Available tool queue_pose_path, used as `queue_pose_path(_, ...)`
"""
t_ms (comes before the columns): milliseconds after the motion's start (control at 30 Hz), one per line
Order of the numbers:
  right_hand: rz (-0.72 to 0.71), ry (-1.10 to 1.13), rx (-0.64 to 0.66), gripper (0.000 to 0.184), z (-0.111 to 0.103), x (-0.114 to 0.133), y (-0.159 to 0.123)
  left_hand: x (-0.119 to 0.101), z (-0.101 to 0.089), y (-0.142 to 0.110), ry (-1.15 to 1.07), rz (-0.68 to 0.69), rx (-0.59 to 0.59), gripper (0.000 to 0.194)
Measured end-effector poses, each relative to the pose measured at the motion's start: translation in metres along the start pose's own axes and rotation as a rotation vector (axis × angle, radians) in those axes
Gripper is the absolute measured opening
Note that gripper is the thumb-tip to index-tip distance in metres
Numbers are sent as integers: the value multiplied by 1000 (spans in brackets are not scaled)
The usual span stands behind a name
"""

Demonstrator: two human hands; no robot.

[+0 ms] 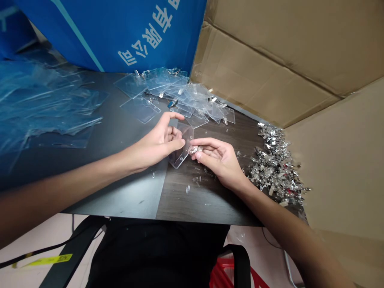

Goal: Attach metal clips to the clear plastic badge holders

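My left hand [168, 140] grips a clear plastic badge holder [180, 157] between thumb and fingers, over the middle of the table. The holder is tilted, with small holes along its right-hand edge. Close against that edge, my right hand [217, 158] pinches a small shiny metal clip [195, 149] between thumb and forefinger. Whether the clip is attached to the holder I cannot tell. Just behind my hands lies a heap of clear badge holders [192, 96], several with metal clips on them.
A big pile of metal clips [276, 168] lies at the right by a cardboard box [270, 60]. Bluish clear badge holders [45, 104] are stacked at the left. Small clear plastic bits [187, 189] are scattered on the dark table [132, 196]. A blue printed panel [99, 32] stands behind.
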State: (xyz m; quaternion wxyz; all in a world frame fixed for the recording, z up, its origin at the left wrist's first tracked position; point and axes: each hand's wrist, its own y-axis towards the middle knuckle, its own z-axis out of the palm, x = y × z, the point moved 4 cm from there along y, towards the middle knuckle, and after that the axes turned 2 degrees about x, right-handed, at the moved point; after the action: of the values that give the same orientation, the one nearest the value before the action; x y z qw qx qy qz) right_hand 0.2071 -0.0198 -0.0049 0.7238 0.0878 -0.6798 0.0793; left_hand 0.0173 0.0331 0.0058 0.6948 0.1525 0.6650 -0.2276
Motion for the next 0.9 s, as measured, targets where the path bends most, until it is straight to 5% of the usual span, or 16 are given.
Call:
queue_pose_path(167,29,-29,-28,40,0,2,-1,-5,5,-4,-125,-75,71,76)
queue_pose_path(333,-1,-19,-66,40,0,3,-1,-5,2,-3,-30,2,96,72)
queue_pose_path(633,-67,-16,-78,38,-1,4,0,1,-5,3,259,236,-60,67)
queue_pose_path(900,-79,-63,-72,40,0,5,1,1,-1,0,262,255,-67,68)
